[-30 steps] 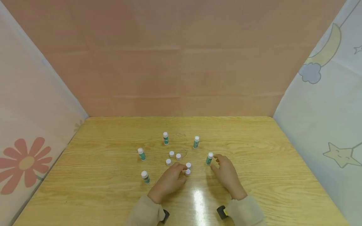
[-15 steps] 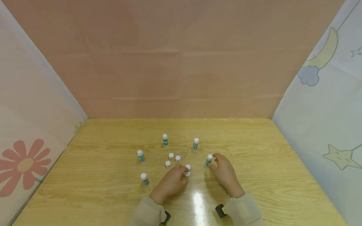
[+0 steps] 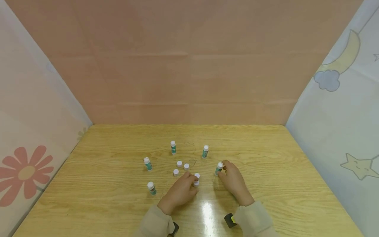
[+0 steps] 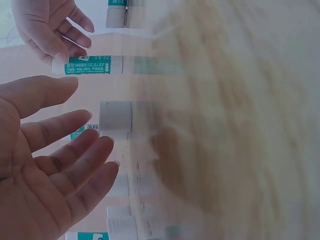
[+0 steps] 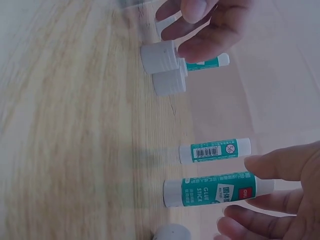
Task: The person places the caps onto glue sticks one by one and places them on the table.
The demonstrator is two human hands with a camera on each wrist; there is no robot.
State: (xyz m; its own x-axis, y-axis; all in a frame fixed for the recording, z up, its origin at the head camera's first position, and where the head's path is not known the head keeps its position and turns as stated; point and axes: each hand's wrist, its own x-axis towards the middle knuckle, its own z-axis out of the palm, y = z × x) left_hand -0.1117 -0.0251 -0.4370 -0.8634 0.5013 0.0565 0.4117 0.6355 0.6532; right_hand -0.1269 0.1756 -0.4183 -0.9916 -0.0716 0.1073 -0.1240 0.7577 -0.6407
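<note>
My right hand (image 3: 235,181) pinches the white upper end of an upright glue stick (image 5: 217,190) with a green label, thumb on one side and a finger on the other. The stick's base stands on the table. My left hand (image 3: 180,191) hovers low by two white caps (image 3: 196,175), its fingers loosely bent with the fingertips close to them. From the left wrist, the fingers (image 4: 90,170) look relaxed, with no cap between them. Whether a fingertip touches a cap, I cannot tell. Three more white caps (image 3: 186,166) lie just beyond that hand.
Other glue sticks stand upright around the caps: one at the back right (image 3: 205,152), one at the back (image 3: 173,148), and two on the left, the nearer glue stick (image 3: 152,188) beside my left forearm. Cloth walls border the wooden table (image 3: 281,184).
My right hand has come in from beside the glue stick, its thumb and finger now around the top. The left hand has shifted slightly right, nearer the two caps.
</note>
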